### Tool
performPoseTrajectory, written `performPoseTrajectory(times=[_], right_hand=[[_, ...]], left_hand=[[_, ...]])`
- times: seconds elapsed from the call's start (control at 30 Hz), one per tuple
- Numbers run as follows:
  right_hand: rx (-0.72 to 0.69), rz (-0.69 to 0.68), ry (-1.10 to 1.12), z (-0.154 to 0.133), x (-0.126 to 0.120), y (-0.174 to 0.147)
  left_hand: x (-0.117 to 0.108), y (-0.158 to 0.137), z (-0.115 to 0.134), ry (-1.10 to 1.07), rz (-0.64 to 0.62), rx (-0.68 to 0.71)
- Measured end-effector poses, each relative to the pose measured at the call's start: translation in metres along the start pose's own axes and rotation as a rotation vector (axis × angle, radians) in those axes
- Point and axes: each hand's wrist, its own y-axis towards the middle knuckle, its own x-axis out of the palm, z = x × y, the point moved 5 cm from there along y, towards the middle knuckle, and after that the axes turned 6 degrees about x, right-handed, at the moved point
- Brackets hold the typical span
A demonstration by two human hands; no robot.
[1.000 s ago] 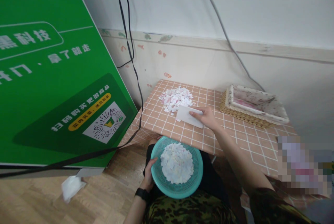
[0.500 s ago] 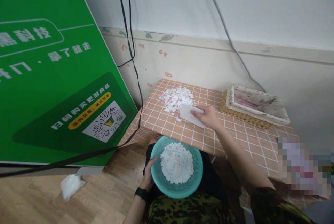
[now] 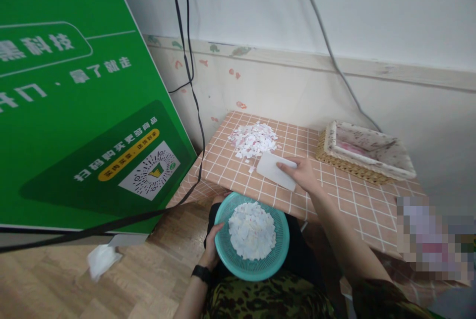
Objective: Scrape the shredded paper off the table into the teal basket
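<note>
My left hand [image 3: 212, 243] grips the left rim of a round teal plastic basket [image 3: 279, 259] resting at my lap, just below the table edge. Torn white paper scraps [image 3: 252, 231] fill the basket's middle. Over the table, my right hand [image 3: 300, 173] pinches a flat white scraper-like card [image 3: 275, 171], its thumb on top. The card is tilted, with its far end close to a heap of paper scraps [image 3: 255, 138], some tinged pink. One or two loose scraps lie between the heap and the card.
A brown checked cloth covers the table [image 3: 334, 215]. Toward the back right stands a wicker basket [image 3: 357, 173] with a patterned lining. A green cabinet [image 3: 92, 86] rises at the left, with a black cable [image 3: 199, 126] hanging beside it. A white bag [image 3: 102, 260] lies on the floor.
My right hand has drawn the card slightly nearer to me and to the right, away from the heap. My left hand keeps its grip on the basket.
</note>
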Motion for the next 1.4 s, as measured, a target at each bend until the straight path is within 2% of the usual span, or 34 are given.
performPoseTrajectory(times=[0.13,0.3,0.4,0.57,0.73,0.87,1.07,1.27,1.4], right_hand=[[-0.031,-0.048,0.038,-0.003,0.013,-0.002],[-0.008,0.061,0.015,-0.003,0.011,0.000],[0.012,0.070,-0.001,-0.001,0.010,0.000],[0.022,-0.012,0.026,-0.007,0.019,-0.001],[0.014,0.002,0.050,-0.019,0.023,0.002],[-0.030,-0.083,0.070,-0.026,0.032,0.005],[-0.006,0.074,0.048,-0.022,0.025,0.005],[-0.004,-0.008,0.021,-0.024,0.036,0.009],[-0.003,0.053,0.045,-0.023,0.030,0.012]], left_hand=[[0.000,0.000,-0.001,-0.006,-0.008,-0.008],[-0.002,-0.001,0.001,0.009,0.022,0.006],[-0.003,-0.001,0.000,0.012,0.032,-0.009],[-0.006,0.001,-0.001,0.018,0.042,-0.004],[-0.003,0.001,0.000,0.001,0.018,0.008],[-0.001,0.000,0.001,-0.006,0.004,0.017],[-0.003,-0.001,0.000,-0.011,-0.003,-0.011],[-0.004,0.000,0.000,-0.017,-0.002,0.015],[-0.004,0.000,0.000,-0.001,0.007,0.017]])
